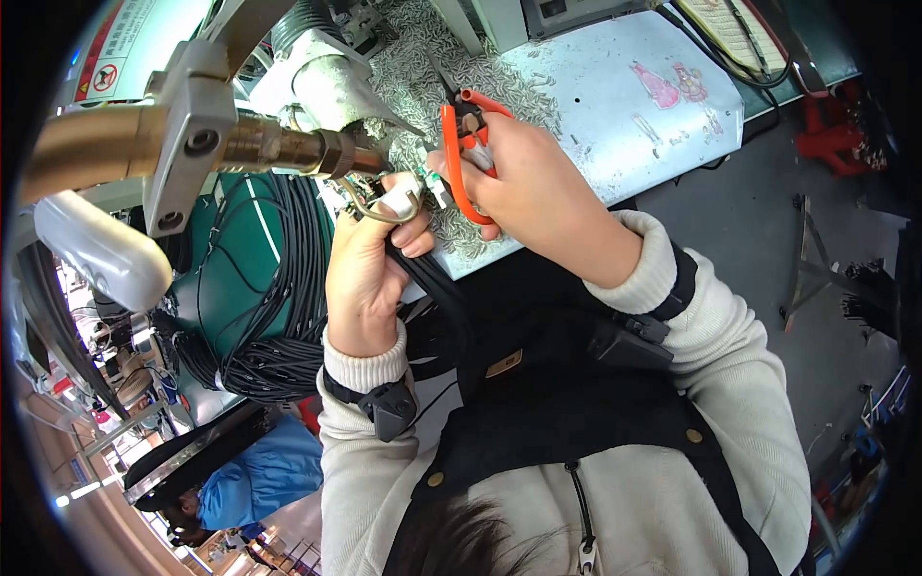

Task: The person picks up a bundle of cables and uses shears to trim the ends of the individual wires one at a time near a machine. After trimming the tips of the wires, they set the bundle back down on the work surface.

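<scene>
Upper left of frame: brass-coloured machine shaft (106, 144) w/ grey clamp block (197, 125) projected toward centre. Mid left: large bundle of black cables (279, 317) hung off the desk (615, 115) edge. Lower left: another person in blue (259, 475), well apart.

Centre: left hand (370, 278), grip closed round a black cable end, held a small white connector (396, 197) w/ a metal wire loop just below the shaft tip. Right of centre: right hand (533, 187), grip clamped on orange-handled cutters (461, 154); cutter tip sat at the connector, touching or nearly so; exact contact could not be told.

Risk (judgement): cutter tip worked v. close to left thumb and fingers; a slip could nick skin or cut cable insulation. Shaft tip crowded the work pt. from above, limiting tool angle.

Around: small white offcuts (461, 67) littered the desk top, upper centre. Pink drawing (672, 86) on desk surface, upper right. Red item (836, 125) on floor, far right.
</scene>
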{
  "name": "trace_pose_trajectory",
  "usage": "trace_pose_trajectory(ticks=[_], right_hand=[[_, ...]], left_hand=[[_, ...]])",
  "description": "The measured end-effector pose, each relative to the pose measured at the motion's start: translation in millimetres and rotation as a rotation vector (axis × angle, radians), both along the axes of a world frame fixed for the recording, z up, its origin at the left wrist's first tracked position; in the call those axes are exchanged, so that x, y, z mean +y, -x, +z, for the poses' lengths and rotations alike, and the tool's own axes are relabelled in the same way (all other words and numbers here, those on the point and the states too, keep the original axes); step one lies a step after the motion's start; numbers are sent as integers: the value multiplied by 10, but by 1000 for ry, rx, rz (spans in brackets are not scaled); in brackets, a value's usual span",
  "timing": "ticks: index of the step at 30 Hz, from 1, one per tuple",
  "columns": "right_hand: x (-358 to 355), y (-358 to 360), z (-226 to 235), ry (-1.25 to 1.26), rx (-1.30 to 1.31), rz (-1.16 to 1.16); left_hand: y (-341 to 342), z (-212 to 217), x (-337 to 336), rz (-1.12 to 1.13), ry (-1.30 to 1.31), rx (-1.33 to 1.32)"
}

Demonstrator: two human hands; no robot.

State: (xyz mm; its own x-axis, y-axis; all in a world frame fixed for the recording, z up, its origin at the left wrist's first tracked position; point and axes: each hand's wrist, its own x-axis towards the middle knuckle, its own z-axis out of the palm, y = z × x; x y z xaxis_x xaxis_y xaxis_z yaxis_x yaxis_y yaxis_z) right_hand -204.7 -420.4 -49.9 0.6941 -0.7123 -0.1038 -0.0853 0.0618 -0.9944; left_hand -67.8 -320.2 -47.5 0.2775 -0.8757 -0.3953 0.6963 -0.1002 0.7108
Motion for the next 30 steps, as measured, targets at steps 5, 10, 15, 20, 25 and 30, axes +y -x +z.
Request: trace_pose_trajectory(ticks=[5, 10, 15, 20, 25, 30], right_hand=[[-43, -50, 3, -124, -2, 69], [-45, -48, -16, -136, -33, 74], [-38, -58, -27, -126, -47, 66], [-9, -53, -18, -113, -53, 47], [40, -13, -24, -81, -80, 49], [93, 157, 18, -27, -123, 57]], left_hand=[[-76, -35, -3, -29, 1, 17], [-48, 2, -6, -28, -3, -83], [-17, 7, -8, 6, 5, -111], [-51, -39, 4, -8, 45, -61], [-13, 22, 72, -55, 37, -126], [257, 149, 256, 46, -67, -189]])
